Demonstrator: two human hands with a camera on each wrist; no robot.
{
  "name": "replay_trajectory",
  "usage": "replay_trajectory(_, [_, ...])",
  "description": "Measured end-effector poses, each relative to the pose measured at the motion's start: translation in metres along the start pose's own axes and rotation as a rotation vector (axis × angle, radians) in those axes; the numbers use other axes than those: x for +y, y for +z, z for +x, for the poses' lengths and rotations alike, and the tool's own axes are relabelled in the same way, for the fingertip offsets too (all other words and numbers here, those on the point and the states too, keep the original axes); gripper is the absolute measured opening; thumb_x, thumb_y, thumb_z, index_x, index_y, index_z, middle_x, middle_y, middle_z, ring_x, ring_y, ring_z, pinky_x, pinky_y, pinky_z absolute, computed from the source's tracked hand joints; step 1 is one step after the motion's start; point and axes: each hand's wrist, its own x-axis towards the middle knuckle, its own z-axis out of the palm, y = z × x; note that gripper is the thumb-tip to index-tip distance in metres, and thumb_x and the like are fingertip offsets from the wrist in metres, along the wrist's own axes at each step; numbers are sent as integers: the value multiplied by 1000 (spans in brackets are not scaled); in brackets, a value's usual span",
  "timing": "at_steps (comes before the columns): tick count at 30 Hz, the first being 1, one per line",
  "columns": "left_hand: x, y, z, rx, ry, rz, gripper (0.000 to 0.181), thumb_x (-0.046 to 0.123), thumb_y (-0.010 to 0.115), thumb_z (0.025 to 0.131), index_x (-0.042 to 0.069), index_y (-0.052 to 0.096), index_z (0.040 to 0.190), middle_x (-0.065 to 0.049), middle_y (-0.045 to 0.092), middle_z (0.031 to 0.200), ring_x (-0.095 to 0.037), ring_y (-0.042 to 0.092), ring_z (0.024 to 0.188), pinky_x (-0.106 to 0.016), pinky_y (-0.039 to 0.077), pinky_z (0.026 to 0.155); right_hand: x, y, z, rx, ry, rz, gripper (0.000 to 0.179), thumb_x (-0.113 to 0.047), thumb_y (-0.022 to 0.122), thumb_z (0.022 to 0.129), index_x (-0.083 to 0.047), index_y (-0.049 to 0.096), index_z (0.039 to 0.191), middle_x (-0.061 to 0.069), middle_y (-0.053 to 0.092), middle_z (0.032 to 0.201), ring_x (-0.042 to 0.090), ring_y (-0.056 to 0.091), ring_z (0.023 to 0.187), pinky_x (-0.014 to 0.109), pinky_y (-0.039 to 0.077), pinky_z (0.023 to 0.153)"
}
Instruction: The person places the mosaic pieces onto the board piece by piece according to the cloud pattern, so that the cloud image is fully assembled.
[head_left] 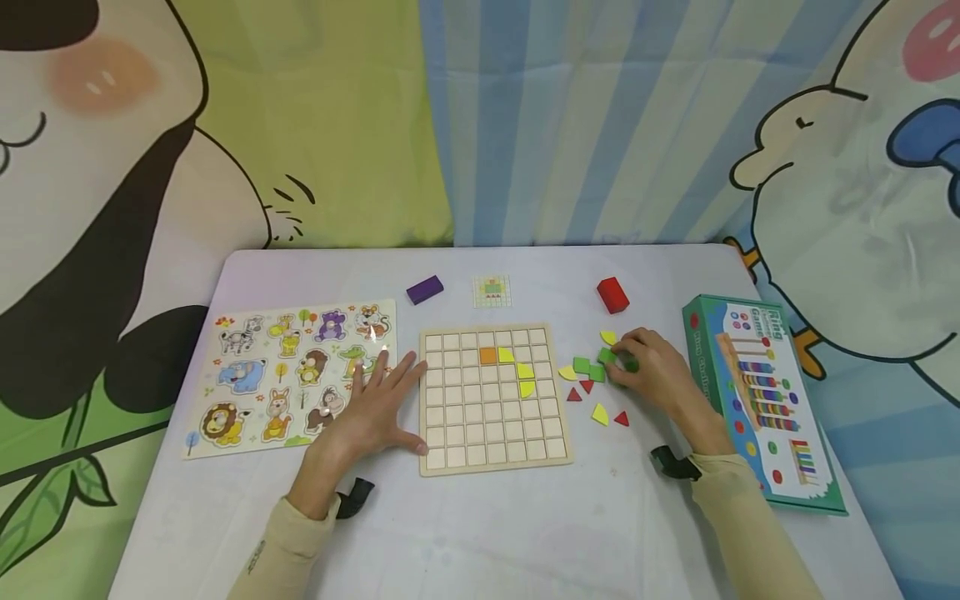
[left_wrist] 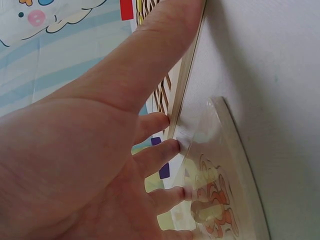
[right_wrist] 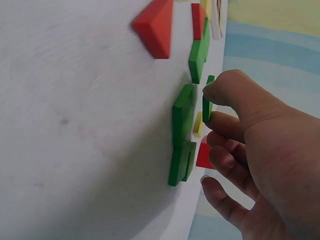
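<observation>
The right hand (head_left: 654, 367) pinches a green piece (right_wrist: 206, 107) among loose green squares (head_left: 581, 365); the grid board (head_left: 486, 433) lies left of that grip; the left hand (head_left: 369, 417), nearer, has fingers spread, thumb at the board's left edge.

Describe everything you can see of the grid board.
The grid board is pale and looks wooden, with a plain border and rows of square cells. It lies flat on the white tablecloth. One orange square and three yellow pieces occupy four cells toward the far side; others are bare. The left hand reaches its left edge with thumb and index fingertip.
</observation>
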Motion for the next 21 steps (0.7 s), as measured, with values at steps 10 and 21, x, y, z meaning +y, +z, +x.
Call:
replay_trajectory(10, [0, 1, 0, 2, -3, -7, 128, 46, 95, 58, 14, 26, 162, -13, 15, 171, -49, -3, 155, -74, -10, 119, -30, -7, 19, 55, -107, 117, 26, -16, 85, 81, -5, 75, 102, 9, 64, 110, 25, 62, 97, 43, 60, 80])
replay_trajectory(21, [1, 1, 0, -1, -1, -2, 128, 47, 94, 59, 13, 26, 162, -14, 14, 171, -49, -3, 155, -74, -10, 119, -82, 12, 51, 27, -291, 156, 27, -17, 86, 79, -3, 74, 100, 10, 66, 108, 22, 62, 99, 36, 60, 84])
